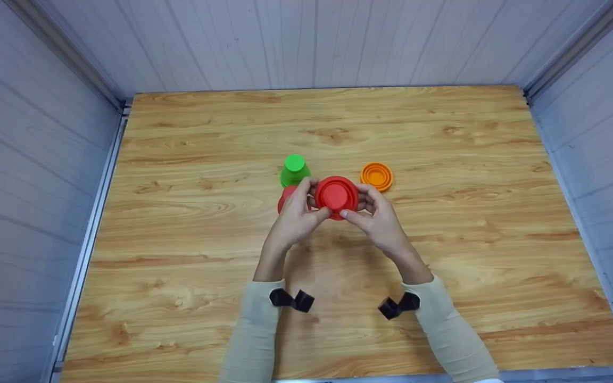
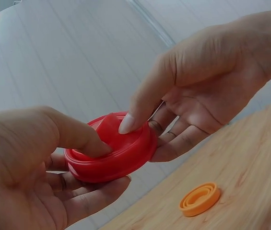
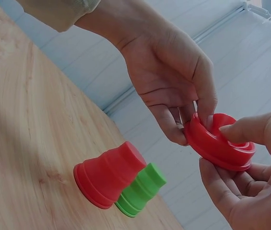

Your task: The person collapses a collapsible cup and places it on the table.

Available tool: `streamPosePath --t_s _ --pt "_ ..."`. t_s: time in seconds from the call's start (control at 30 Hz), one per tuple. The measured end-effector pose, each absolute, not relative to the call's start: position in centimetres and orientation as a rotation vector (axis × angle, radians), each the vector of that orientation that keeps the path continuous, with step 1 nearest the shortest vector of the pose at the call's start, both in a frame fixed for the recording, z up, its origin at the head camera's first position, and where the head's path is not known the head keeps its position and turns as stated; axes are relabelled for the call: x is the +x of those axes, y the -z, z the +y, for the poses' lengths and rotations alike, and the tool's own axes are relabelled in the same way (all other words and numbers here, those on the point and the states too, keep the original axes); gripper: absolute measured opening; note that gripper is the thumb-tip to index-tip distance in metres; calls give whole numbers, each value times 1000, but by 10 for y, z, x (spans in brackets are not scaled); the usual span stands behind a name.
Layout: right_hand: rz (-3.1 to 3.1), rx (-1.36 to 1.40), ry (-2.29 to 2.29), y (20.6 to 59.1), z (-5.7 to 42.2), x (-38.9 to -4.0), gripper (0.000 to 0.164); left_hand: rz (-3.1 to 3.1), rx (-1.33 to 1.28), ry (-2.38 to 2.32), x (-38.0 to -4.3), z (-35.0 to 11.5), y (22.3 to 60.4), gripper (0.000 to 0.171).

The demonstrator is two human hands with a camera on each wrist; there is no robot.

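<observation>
Both hands hold a red collapsible cup above the table, partly folded into a shallow ring. My left hand grips its left side, thumb pressed inside and fingers beneath. On the opposite side my right hand pinches the rim, its thumb also pushing on the inner part. In the right wrist view, a second red cup, expanded, stands upside down on the table beside a green expanded cup, also upside down. The left hand partly covers that red cup in the head view. A flattened orange cup lies behind the right hand.
A wood-grain table lies under everything. White panelled walls enclose its back and both sides. Black wrist mounts sit on both sleeves.
</observation>
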State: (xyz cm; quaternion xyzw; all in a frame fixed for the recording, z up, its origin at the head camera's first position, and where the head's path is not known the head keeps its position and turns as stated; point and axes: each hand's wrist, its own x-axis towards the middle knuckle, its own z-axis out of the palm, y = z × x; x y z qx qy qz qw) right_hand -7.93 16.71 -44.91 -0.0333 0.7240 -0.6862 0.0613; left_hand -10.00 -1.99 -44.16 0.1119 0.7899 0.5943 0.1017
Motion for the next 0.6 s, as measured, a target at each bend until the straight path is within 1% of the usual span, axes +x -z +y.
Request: streamPosePath --t_s 0.17,0.4,0.6 --pt "2223 -47 2104 451 164 -79 50 2365 361 -1732 -99 -16 441 43" --pt "2202 -29 2128 450 166 -79 55 2133 343 -1822 -102 -22 442 44" --pt "2033 47 2163 449 172 -78 50 1926 363 -1873 -104 -29 441 41"
